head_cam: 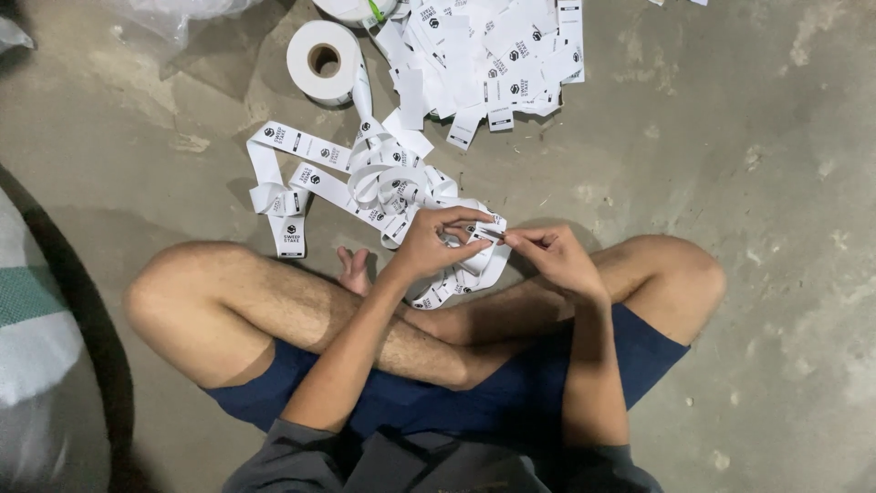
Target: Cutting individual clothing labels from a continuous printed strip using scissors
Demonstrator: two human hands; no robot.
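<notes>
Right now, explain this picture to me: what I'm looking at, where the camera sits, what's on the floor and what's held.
The one picture comes from a camera worn on a person's head, looking down. The person sits cross-legged on a bare concrete floor, in dark blue shorts. No machine is here, only two bare hands. The left hand and the right hand meet in front of the knees, both pinching a long white printed ribbon, which trails away in loose loops. Beyond it stands a white roll with a hollow core, and next to that lies a pile of cut white labels. At the left edge is a white and green bag, only partly seen.
</notes>
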